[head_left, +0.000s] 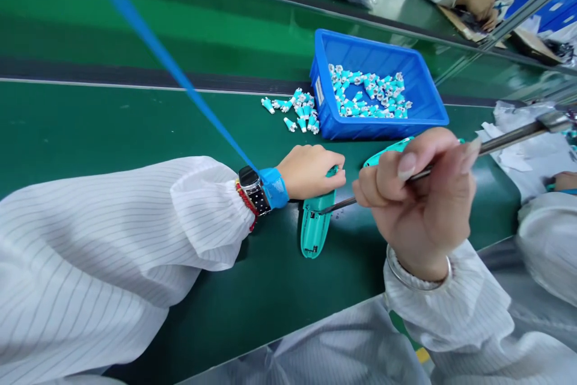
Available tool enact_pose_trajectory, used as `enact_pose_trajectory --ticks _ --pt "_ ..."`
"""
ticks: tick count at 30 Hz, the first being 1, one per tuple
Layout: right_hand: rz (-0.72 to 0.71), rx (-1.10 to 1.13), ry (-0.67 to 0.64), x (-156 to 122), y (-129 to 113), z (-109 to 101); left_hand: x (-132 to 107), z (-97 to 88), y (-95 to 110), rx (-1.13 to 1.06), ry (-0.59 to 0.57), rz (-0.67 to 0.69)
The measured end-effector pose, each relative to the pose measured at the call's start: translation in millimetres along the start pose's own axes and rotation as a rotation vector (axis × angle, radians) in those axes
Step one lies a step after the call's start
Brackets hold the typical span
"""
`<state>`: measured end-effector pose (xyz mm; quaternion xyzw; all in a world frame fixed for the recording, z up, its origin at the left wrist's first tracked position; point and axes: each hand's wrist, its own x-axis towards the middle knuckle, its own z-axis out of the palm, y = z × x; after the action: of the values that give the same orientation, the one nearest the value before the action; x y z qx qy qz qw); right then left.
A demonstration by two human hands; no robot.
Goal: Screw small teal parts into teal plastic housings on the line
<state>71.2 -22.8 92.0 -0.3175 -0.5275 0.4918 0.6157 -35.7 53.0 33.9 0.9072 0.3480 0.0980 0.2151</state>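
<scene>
Head view looks down on a teal plastic casing (pixel 314 230) lying on a green conveyor belt (pixel 135 121). Its long axis runs roughly front to back, leaning slightly, with the narrow rounded end pointing toward the person and the far end under the left hand (pixel 311 172). The casing looks hollow or slotted, with small moulded openings along it. The left hand is curled, its fingers closed over the far end. The right hand (pixel 417 205) is closed around the shaft of a long metal screwdriver (pixel 500 143), whose tip meets the casing's upper part. A second teal piece (pixel 387 152) lies just behind the right hand. Beyond, a blue plastic bin (pixel 383 130) holds small teal-and-white parts (pixel 369 90), with more loose parts (pixel 295 110) beside it on the belt
</scene>
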Motion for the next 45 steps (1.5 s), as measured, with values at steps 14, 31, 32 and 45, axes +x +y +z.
enact_pose_trajectory --ticks 14,31,32,45 --pt "0.028 0.016 -0.014 0.5 9.0 8.9 -4.8 -7.9 8.1 0.020 -0.014 -0.023" --pt "-0.200 0.030 -0.059 0.1 36.0 13.1 1.0 -3.6 9.1 0.079 -0.072 -0.040" --pt "-0.169 0.041 -0.042 1.7 34.5 11.8 0.5 -3.2 8.3 0.086 -0.067 -0.035" --pt "-0.119 0.022 -0.026 4.7 20.1 -4.9 -0.1 0.3 6.5 0.097 0.034 -0.051"
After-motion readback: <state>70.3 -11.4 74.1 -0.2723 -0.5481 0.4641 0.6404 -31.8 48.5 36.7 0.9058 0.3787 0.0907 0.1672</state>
